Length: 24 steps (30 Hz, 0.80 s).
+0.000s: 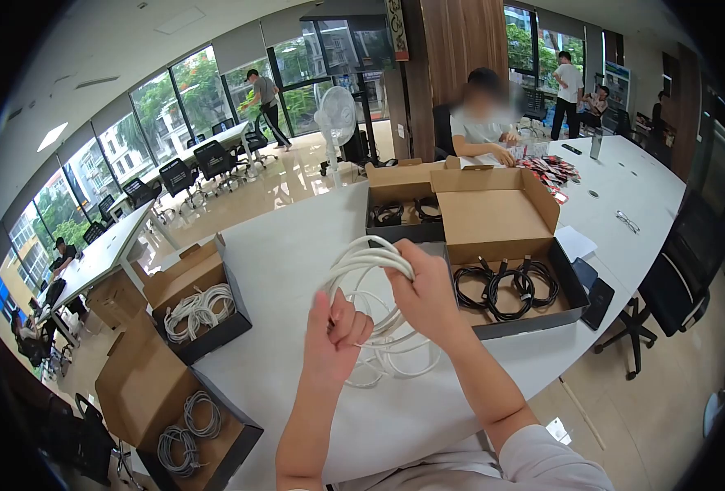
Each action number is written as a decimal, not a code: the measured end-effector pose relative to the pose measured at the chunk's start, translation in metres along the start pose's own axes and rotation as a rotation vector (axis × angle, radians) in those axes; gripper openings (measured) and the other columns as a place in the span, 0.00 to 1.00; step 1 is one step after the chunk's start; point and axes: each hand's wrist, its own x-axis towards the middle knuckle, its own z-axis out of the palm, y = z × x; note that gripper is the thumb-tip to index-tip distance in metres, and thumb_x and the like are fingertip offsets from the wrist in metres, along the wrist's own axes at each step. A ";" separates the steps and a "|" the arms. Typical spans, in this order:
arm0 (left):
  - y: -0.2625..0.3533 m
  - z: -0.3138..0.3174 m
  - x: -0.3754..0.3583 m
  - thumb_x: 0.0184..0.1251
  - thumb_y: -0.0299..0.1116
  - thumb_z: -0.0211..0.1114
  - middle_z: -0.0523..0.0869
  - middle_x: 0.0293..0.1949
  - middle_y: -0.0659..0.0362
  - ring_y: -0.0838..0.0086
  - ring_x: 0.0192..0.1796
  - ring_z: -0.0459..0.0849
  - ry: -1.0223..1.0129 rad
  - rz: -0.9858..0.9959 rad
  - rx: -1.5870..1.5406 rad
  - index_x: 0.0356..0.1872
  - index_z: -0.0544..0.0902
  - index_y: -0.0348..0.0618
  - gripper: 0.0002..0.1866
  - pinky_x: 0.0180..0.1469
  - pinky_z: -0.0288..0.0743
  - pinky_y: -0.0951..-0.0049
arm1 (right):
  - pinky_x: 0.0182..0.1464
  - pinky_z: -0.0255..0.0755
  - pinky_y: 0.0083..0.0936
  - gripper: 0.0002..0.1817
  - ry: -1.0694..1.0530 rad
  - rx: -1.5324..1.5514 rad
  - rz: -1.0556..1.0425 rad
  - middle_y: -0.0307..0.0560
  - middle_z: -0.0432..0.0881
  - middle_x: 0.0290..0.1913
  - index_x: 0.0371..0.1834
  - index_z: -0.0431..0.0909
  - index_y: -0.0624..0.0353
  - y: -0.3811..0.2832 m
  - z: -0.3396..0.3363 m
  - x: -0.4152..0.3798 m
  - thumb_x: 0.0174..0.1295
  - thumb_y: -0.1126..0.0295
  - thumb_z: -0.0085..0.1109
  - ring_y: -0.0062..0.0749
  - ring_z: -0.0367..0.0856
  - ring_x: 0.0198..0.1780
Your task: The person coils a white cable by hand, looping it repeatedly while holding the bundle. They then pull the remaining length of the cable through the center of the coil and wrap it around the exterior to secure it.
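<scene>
A looped white cable (370, 252) is held up above the table in front of me. My right hand (422, 286) is wrapped round the bundle of loops on its right side. My left hand (338, 329) has its fingers curled at the left side of the loops, with the thumb up against the cable. Below and behind the hands, more white cable (403, 366) lies in loose loops on the white table (297, 245). Whether it is joined to the held coil cannot be made out.
Left stand open boxes with white cables (198, 313) and grey cables (189, 434). A box with coiled black cables (505, 288) is at right, another box (395, 192) behind it. Across the table a person (481, 123) sits by red-and-white packets (549, 170). Phones (598, 303) lie near the right edge.
</scene>
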 end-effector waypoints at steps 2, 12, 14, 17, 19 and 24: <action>0.010 0.004 -0.001 0.70 0.63 0.46 0.55 0.10 0.72 0.83 0.13 0.51 0.065 -0.012 0.018 0.24 0.68 0.52 0.26 0.23 0.50 0.77 | 0.24 0.66 0.28 0.05 -0.030 -0.029 -0.039 0.55 0.74 0.19 0.35 0.71 0.65 0.002 0.005 -0.001 0.61 0.75 0.55 0.32 0.78 0.21; 0.027 0.006 0.000 0.72 0.62 0.45 0.47 0.08 0.72 0.82 0.10 0.42 0.382 0.077 -0.049 0.15 0.56 0.55 0.29 0.14 0.37 0.77 | 0.57 0.68 0.26 0.34 -0.395 0.545 0.166 0.46 0.77 0.49 0.69 0.55 0.57 0.005 -0.003 0.002 0.63 0.66 0.62 0.28 0.75 0.57; 0.034 0.001 -0.002 0.72 0.61 0.46 0.46 0.09 0.71 0.81 0.12 0.41 0.395 0.143 -0.088 0.15 0.56 0.55 0.29 0.16 0.38 0.76 | 0.58 0.67 0.26 0.35 -0.271 0.434 0.072 0.46 0.76 0.52 0.69 0.56 0.58 0.011 -0.008 0.004 0.63 0.63 0.63 0.28 0.72 0.59; 0.043 0.000 -0.003 0.72 0.58 0.48 0.46 0.09 0.71 0.82 0.12 0.40 0.421 0.293 -0.138 0.15 0.56 0.55 0.28 0.15 0.38 0.76 | 0.50 0.73 0.32 0.27 -0.061 0.131 -0.006 0.49 0.81 0.46 0.60 0.68 0.63 0.017 -0.007 0.004 0.63 0.58 0.62 0.35 0.80 0.50; 0.048 -0.002 -0.005 0.73 0.57 0.49 0.46 0.09 0.71 0.82 0.11 0.40 0.421 0.363 -0.162 0.16 0.56 0.55 0.28 0.14 0.37 0.77 | 0.47 0.74 0.30 0.25 -0.142 -0.036 0.161 0.49 0.84 0.40 0.55 0.73 0.65 0.013 -0.017 0.006 0.65 0.54 0.58 0.34 0.82 0.45; 0.048 0.001 -0.007 0.73 0.57 0.49 0.46 0.09 0.71 0.82 0.11 0.40 0.383 0.356 -0.173 0.16 0.56 0.55 0.28 0.14 0.37 0.77 | 0.46 0.74 0.23 0.21 -0.479 0.419 0.422 0.46 0.83 0.41 0.57 0.71 0.67 0.020 -0.002 0.003 0.71 0.59 0.50 0.26 0.81 0.44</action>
